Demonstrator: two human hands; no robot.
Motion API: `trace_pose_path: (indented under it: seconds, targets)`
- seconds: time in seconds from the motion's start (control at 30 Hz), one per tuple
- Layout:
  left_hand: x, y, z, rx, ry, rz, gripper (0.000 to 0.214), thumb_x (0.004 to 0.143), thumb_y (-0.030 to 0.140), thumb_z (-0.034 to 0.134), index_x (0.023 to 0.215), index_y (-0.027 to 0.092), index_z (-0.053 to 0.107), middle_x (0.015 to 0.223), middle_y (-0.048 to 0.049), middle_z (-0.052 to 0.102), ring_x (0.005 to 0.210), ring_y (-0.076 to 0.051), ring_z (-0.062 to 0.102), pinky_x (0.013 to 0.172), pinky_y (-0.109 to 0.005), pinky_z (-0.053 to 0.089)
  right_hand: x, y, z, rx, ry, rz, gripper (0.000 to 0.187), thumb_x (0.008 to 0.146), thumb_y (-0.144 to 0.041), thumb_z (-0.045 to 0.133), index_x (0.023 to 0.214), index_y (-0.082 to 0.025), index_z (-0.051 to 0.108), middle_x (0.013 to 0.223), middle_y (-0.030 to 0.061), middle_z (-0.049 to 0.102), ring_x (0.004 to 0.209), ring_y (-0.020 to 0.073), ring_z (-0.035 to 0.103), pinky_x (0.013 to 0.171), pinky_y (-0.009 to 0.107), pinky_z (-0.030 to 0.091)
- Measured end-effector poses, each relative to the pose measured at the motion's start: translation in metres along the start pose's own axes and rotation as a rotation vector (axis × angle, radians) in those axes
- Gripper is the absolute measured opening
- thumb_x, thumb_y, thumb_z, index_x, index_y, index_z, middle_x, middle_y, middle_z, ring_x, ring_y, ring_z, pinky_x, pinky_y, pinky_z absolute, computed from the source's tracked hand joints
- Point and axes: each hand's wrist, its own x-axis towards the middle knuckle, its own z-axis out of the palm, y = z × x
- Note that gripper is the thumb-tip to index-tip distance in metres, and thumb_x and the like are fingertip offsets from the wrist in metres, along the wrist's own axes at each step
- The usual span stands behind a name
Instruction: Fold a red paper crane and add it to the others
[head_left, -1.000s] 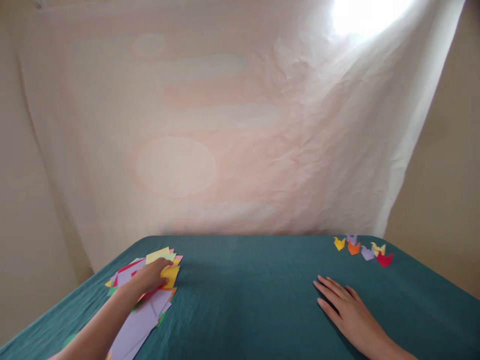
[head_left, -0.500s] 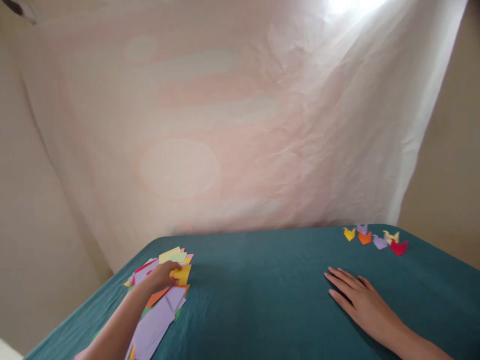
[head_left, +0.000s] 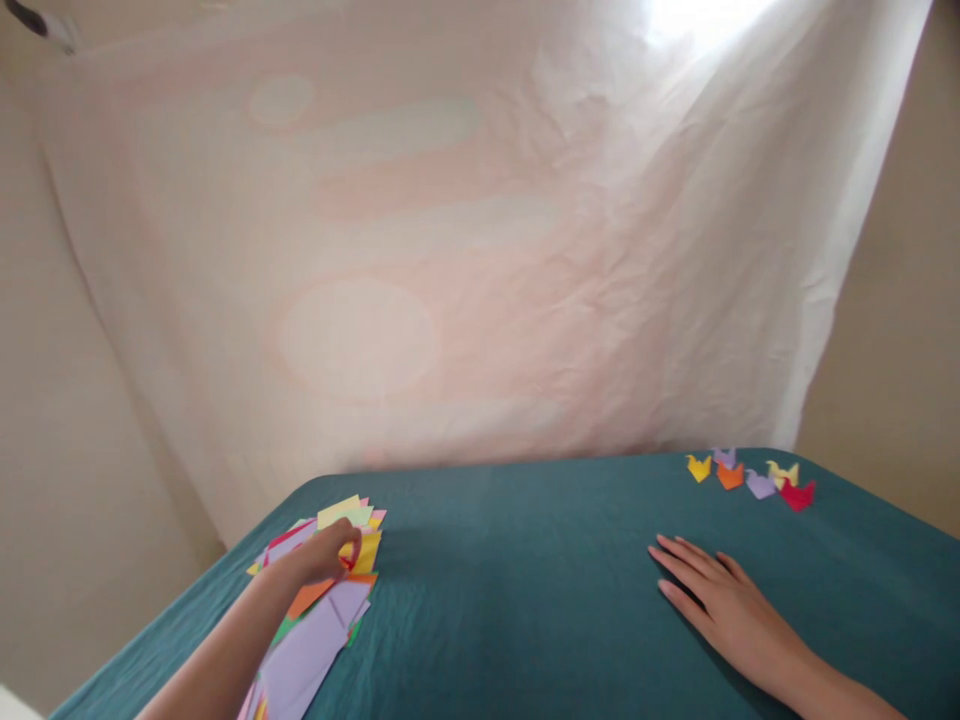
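Note:
My left hand (head_left: 334, 550) is over a spread pile of coloured paper (head_left: 307, 660) at the left of the table. Its thumb and forefinger curl together in a pinch above a yellow sheet (head_left: 369, 550). A bit of red shows at the fingertips, but what they grip, if anything, is too small to make out. Lilac, orange, green and pink sheets lie around and under the hand. My right hand (head_left: 720, 600) rests flat on the dark teal cloth (head_left: 517, 600), palm down with fingers spread, holding nothing.
Several small folded paper birds stand at the far right, among them a yellow bird (head_left: 699, 468), an orange bird (head_left: 730, 476) and a red bird (head_left: 797, 495). A pale sheet (head_left: 487, 250) hangs behind the table's far edge.
The fingers of my left hand have curled further in over the yellow paper, and its forearm has shifted slightly. My right hand and the folded birds have stayed in place.

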Motion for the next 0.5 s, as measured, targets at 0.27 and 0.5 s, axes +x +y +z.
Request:
trace_pose_path:
  seconds: [0.27,0.5]
  targets:
    - [0.002,-0.008,0.010,-0.018,0.016,0.081,0.028,0.058,0.008,0.054,0.082,0.020,0.064,0.099,-0.0043,0.059,0.095,-0.023,0.057,0.081,-0.027,0.039,-0.001,-0.001,-0.003,0.015,-0.008,0.010,0.052,0.090,-0.059,0.035,0.134,-0.035,0.048,0.144,0.0002,0.043,0.133,0.0289,0.036,0.107,0.054,0.026]
    - [-0.002,-0.001,0.012,-0.056,0.058,0.092,0.015,0.067,0.016,0.051,0.080,0.021,0.059,0.098,-0.0019,0.060,0.087,-0.021,0.058,0.078,-0.026,0.040,0.000,-0.002,-0.004,-0.010,-0.024,0.014,0.052,0.091,-0.059,0.034,0.134,-0.035,0.048,0.144,-0.0004,0.042,0.133,0.0282,0.035,0.107,0.054,0.026]
